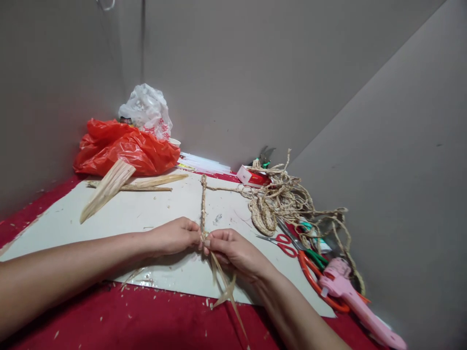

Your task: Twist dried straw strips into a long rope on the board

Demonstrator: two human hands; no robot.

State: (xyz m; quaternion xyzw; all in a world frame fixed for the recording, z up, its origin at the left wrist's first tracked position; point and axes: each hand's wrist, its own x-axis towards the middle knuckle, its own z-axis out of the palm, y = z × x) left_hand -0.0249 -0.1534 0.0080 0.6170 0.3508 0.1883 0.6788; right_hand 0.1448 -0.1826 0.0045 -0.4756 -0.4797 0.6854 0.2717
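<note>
While both forearms [95, 253] angle inward, left hand [175, 237] and right hand [233, 249] nearly meet, fingers of each pinching the braided cord [203, 206]. Plaited length lies beyond the fingertips; loose strands [228, 291] trail below.

I'm facing a red surface [109, 321], with a white sheet [171, 209] lying on it. Reading that sheet as my clock, pale dry husks [105, 189] are lying at ten, a red plastic bag [126, 150] is slumping at eleven, my braid [203, 204] is stretching toward one, tangled cord [264, 216] is sprawling at two, small scissors [286, 246] are resting at three, and a pink glue gun [355, 296] is lying toward four.
</note>
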